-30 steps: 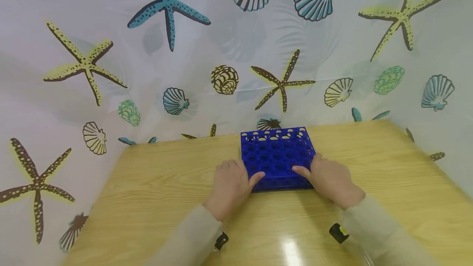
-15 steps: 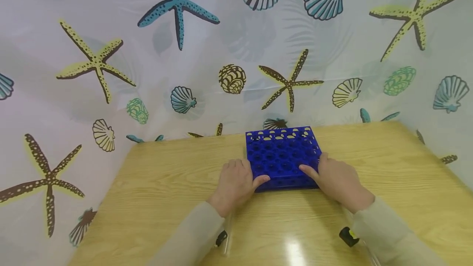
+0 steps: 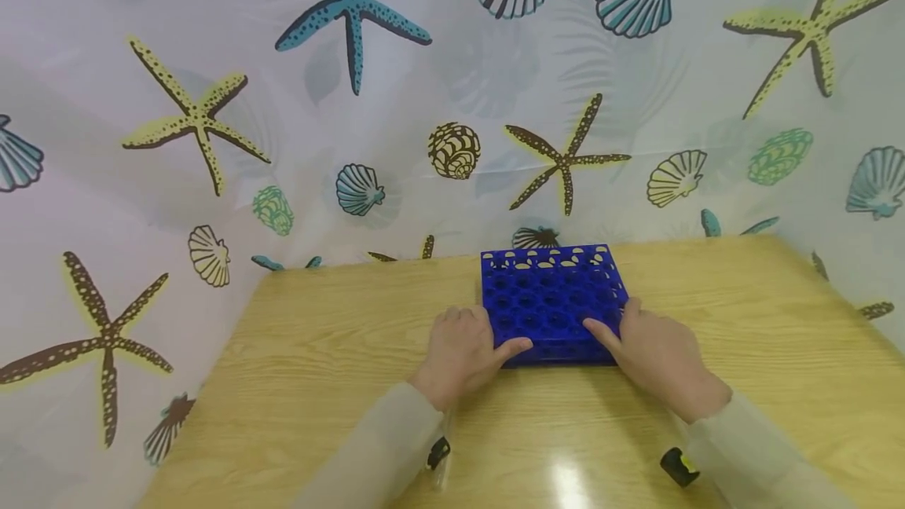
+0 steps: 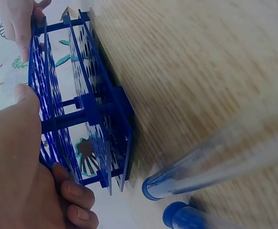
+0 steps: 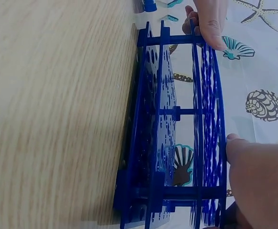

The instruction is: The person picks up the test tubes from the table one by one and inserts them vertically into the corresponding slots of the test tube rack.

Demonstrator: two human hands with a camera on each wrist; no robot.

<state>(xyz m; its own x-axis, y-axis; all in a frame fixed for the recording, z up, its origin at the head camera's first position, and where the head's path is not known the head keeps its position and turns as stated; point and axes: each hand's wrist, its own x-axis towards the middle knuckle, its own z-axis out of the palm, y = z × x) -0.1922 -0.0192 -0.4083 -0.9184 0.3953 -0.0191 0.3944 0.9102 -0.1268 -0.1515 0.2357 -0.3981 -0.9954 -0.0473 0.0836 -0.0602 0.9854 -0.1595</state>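
A blue, tiered test tube rack with rows of round holes stands near the back of the table. My left hand grips its near left corner, the thumb lying along the front edge. At the near right corner my right hand holds the rack, thumb over the top plate. In the left wrist view, the fingers of the left hand curl round the rack's end. Seen from the right wrist, the rack's layers stand on edge in the picture; most of the right hand's fingers are hidden.
Two clear tubes with blue caps, one tube above the other tube, lie on the table by the left hand. A blue cap shows beyond the rack. A patterned cloth rises behind the wooden table.
The whole head view has shifted, so rack, hands and cloth all appear farther right. Both hands keep their hold, and the rack stays in place against the backdrop.
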